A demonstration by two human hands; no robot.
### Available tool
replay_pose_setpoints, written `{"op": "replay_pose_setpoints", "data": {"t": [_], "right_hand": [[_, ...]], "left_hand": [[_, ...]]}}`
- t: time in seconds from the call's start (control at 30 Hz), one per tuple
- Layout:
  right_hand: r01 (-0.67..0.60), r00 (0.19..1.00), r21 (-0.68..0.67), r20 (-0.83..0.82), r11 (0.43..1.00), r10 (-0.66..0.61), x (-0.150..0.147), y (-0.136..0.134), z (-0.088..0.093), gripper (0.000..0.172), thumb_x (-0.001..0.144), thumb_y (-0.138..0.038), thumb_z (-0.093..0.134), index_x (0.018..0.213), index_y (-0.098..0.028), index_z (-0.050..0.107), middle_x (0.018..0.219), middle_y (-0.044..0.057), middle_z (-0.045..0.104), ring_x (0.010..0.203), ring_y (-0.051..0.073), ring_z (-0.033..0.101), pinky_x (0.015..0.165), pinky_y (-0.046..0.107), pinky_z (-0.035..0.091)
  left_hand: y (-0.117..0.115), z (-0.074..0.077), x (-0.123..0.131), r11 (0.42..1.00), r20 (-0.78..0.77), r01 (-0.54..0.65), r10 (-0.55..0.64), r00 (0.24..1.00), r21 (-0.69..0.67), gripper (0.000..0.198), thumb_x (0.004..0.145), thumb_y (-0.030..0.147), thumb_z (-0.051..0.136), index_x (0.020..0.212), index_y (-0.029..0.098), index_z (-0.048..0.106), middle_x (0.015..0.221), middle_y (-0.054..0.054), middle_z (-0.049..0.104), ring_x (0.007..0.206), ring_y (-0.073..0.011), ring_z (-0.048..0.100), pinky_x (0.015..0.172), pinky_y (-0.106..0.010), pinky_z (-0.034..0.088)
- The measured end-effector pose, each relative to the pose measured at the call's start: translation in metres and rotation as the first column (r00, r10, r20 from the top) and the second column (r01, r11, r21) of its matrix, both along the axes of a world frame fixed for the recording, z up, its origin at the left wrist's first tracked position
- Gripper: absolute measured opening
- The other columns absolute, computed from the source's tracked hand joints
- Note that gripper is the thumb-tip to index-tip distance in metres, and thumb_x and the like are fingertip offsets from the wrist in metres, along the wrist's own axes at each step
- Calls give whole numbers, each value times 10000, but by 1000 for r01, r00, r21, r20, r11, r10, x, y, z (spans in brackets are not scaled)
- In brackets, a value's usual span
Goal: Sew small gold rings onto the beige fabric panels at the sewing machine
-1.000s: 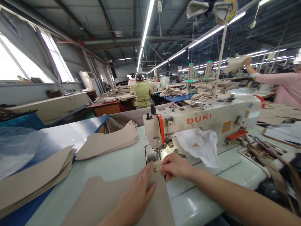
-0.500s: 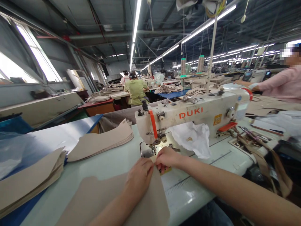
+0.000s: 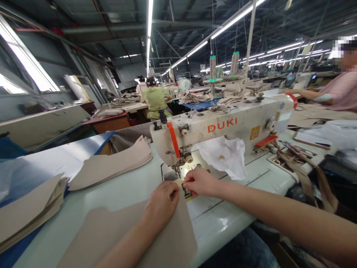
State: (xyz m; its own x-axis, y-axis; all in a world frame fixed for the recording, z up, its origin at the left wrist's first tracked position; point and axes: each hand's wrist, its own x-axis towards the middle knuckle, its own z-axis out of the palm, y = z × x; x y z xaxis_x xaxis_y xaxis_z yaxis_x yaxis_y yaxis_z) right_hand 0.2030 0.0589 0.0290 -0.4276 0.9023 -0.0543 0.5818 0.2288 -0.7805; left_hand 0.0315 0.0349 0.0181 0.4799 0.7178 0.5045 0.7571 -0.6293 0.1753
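A beige fabric panel [image 3: 167,238] lies on the machine table, its narrow far end close to the needle area of a white sewing machine [image 3: 195,130]. My left hand [image 3: 161,201] rests on that panel with fingers curled down at its far edge. Just right of it, my right hand [image 3: 202,182] is closed in a pinch beside the panel's edge, near the presser foot. What the pinch holds, if anything, is hidden. A lamp lights the spot behind the fingers.
Stacked beige panels [image 3: 111,163] lie left of the machine, with another stack [image 3: 30,212] farther left. A white cloth [image 3: 223,158] hangs under the machine arm. Straps and scissors lie around a tray [image 3: 281,167] at right. A co-worker in pink [image 3: 340,91] works at far right.
My view has shifted slightly, so the scene sits a little farther left and higher. A small gap shows between my hands, which were touching before. The panel stays near the needle.
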Motion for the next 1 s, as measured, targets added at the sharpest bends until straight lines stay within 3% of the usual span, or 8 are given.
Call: {"op": "replay_pose_setpoints", "data": {"t": [0.07,0.13,0.27,0.33,0.47,0.7,0.87,1.0], "right_hand": [[-56,998,146,36,988,51,12,-12,0,128,761,-94,536,693,-150,628,769,37,658,799,179,602,749,273,439],[-213,974,310,143,927,177,23,-23,0,127,793,-106,548,719,-155,638,868,55,652,881,194,562,817,300,401],[-577,807,588,515,567,288,36,-35,-2,136,906,-178,497,950,-162,624,881,46,628,890,182,523,808,289,398],[-604,788,616,556,506,264,36,-34,-4,146,917,-204,501,1023,-176,599,918,32,622,927,174,509,829,284,395],[-588,800,644,553,489,234,30,-28,-7,148,912,-211,516,1042,-190,585,990,14,617,967,164,491,853,285,396],[-523,846,695,493,493,203,21,-24,-15,205,941,-302,455,856,-170,586,842,10,622,836,156,522,794,288,416],[-573,819,694,511,436,262,14,-25,-17,148,935,-222,459,891,-167,589,907,14,651,896,157,539,870,284,398],[-561,828,680,468,472,309,12,-23,-21,205,938,-248,437,853,-175,609,906,11,670,906,149,563,872,275,406]], "left_hand": [[0,0,0,1000,4,-2,2,1000,-9,168,743,75,484,670,198,571,721,-25,664,710,-177,614,666,-281,492],[-1,-1,-1,1000,7,-4,5,1000,-20,168,743,66,488,667,195,566,722,-24,661,718,-180,612,668,-283,489],[-1,-5,-3,1000,35,11,-11,999,-9,164,755,56,484,700,189,562,739,-23,657,731,-181,610,677,-288,486],[-1,-7,-4,1000,51,21,-21,998,4,154,773,69,481,719,190,559,741,-22,652,731,-179,607,681,-291,486],[-1,-10,-5,999,61,36,-36,997,2,153,801,91,474,712,191,549,733,-20,644,716,-174,599,671,-290,487],[0,-11,-3,1000,59,3,-1,998,-28,151,800,91,480,700,190,536,717,-22,630,707,-180,594,656,-300,489],[-1,-10,-3,1000,66,3,-1,998,-31,153,800,97,500,683,192,531,699,-12,625,683,-175,586,637,-295,486],[-1,-11,-3,1000,76,9,-8,997,-13,154,814,107,497,694,191,543,699,-13,627,686,-176,584,637,-297,486]]}}
